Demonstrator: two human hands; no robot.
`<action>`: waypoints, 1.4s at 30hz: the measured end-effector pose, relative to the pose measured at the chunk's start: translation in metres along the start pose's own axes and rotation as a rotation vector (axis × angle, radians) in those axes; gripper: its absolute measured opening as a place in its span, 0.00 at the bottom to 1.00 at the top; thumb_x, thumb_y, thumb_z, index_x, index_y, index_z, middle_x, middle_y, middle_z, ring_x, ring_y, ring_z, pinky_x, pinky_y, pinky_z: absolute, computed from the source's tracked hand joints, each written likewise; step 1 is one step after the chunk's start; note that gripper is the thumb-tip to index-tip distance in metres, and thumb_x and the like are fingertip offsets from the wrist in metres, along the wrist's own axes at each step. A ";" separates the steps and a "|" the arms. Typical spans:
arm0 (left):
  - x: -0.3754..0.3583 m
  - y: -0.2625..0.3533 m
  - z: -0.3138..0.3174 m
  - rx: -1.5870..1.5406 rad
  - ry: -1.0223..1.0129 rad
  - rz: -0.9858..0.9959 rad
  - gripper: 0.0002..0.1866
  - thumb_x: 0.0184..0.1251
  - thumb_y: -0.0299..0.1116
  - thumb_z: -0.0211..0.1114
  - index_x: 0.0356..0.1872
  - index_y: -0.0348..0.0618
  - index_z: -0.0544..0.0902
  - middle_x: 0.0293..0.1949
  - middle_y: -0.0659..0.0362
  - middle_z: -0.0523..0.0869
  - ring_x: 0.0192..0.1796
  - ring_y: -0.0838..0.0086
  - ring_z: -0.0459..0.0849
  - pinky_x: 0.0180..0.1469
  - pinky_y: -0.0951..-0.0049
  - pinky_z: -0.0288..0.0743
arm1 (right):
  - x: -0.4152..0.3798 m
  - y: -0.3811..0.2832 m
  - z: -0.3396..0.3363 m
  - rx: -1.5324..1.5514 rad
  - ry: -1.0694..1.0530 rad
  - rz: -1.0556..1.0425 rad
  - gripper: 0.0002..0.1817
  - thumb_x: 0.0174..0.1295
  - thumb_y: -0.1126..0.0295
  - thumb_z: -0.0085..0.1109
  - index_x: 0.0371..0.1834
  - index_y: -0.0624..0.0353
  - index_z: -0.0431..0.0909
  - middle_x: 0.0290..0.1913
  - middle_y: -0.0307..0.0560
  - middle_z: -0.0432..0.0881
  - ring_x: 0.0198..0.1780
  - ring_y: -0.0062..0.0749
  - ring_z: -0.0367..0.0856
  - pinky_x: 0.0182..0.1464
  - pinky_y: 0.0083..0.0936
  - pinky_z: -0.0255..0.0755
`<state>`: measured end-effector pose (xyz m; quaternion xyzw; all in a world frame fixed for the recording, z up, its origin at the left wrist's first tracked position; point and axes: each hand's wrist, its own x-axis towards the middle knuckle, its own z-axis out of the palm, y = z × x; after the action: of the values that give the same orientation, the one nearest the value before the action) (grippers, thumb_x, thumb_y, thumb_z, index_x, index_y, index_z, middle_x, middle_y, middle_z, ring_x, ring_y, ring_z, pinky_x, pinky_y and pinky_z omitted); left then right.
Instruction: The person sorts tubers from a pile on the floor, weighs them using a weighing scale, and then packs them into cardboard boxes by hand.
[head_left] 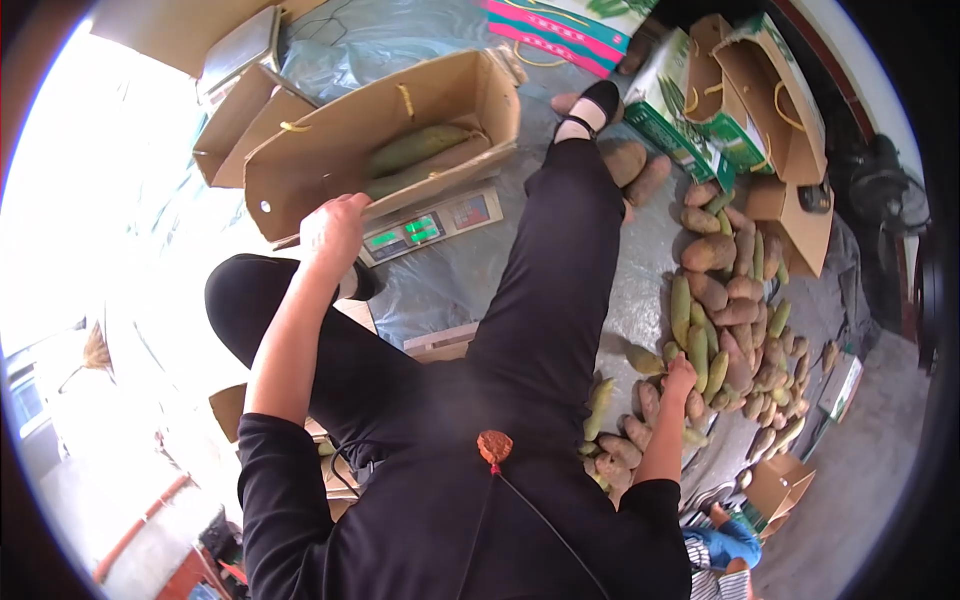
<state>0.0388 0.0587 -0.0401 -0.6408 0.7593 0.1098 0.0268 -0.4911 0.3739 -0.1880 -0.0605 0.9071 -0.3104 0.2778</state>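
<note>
My left hand [335, 235] closes on the near rim of a long open cardboard box [330, 127] with yellow cord handles. Two long vegetables lie inside that box, one a green melon-like vegetable [418, 147]. Beneath it a scale [437, 222] shows lit green digits. Over at the right, my right hand [680, 377] is at the edge of a vegetable pile, its fingers closed at the end of a green oblong vegetable [643, 359]. Green oblong vegetables [681, 308] and brown potato-like ones [708, 253] lie around that hand.
Printed cartons [680, 105] stand at the upper right, with a pink and green carton [560, 30] at the top. A smaller cardboard box [790, 225] borders the pile. Another person's blue clothing [725, 543] shows at lower right. Plastic sheeting [350, 65] covers part of the floor.
</note>
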 end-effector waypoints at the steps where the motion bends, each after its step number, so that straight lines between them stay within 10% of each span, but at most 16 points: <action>1: 0.000 0.001 -0.001 0.009 -0.004 0.012 0.11 0.59 0.26 0.56 0.41 0.48 0.82 0.39 0.58 0.84 0.46 0.62 0.82 0.48 0.63 0.76 | -0.004 -0.022 0.002 0.013 -0.049 -0.067 0.20 0.66 0.57 0.51 0.17 0.55 0.69 0.17 0.35 0.67 0.18 0.21 0.64 0.19 0.20 0.59; 9: -0.002 -0.009 0.011 -0.004 0.069 0.094 0.08 0.52 0.23 0.58 0.34 0.45 0.79 0.33 0.57 0.82 0.42 0.61 0.83 0.44 0.62 0.77 | -0.076 -0.263 0.026 0.306 -0.205 -0.668 0.20 0.69 0.58 0.51 0.19 0.55 0.68 0.19 0.34 0.64 0.21 0.18 0.62 0.25 0.18 0.55; 18: -0.002 -0.012 0.011 0.015 0.082 0.134 0.06 0.50 0.23 0.59 0.30 0.46 0.78 0.31 0.58 0.82 0.41 0.63 0.83 0.43 0.63 0.77 | -0.209 -0.450 0.046 0.663 -0.864 -1.070 0.19 0.72 0.62 0.46 0.20 0.55 0.60 0.23 0.35 0.57 0.25 0.19 0.54 0.33 0.23 0.56; 25: -0.001 -0.011 0.005 -0.016 0.011 0.106 0.10 0.50 0.21 0.58 0.35 0.44 0.80 0.34 0.56 0.82 0.43 0.61 0.82 0.45 0.63 0.77 | -0.234 -0.476 0.145 0.732 -1.093 -0.996 0.17 0.69 0.62 0.52 0.24 0.61 0.72 0.23 0.36 0.70 0.22 0.17 0.61 0.29 0.19 0.64; 36: 0.002 -0.010 0.002 -0.013 -0.008 0.076 0.07 0.56 0.25 0.57 0.35 0.46 0.79 0.34 0.56 0.83 0.45 0.61 0.82 0.45 0.63 0.77 | -0.264 -0.420 0.261 -0.466 -1.075 -1.203 0.15 0.64 0.60 0.56 0.37 0.62 0.80 0.30 0.40 0.82 0.33 0.22 0.76 0.38 0.22 0.70; 42: 0.003 -0.013 0.007 -0.016 0.074 0.102 0.07 0.51 0.23 0.58 0.31 0.45 0.78 0.31 0.57 0.82 0.41 0.62 0.83 0.42 0.62 0.77 | -0.248 -0.417 0.236 -0.183 -1.075 -1.311 0.09 0.64 0.69 0.57 0.42 0.63 0.81 0.38 0.40 0.83 0.37 0.21 0.78 0.43 0.20 0.72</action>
<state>0.0505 0.0548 -0.0494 -0.6049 0.7907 0.0933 -0.0121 -0.1814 -0.0143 0.0224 -0.7347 0.4550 -0.2631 0.4289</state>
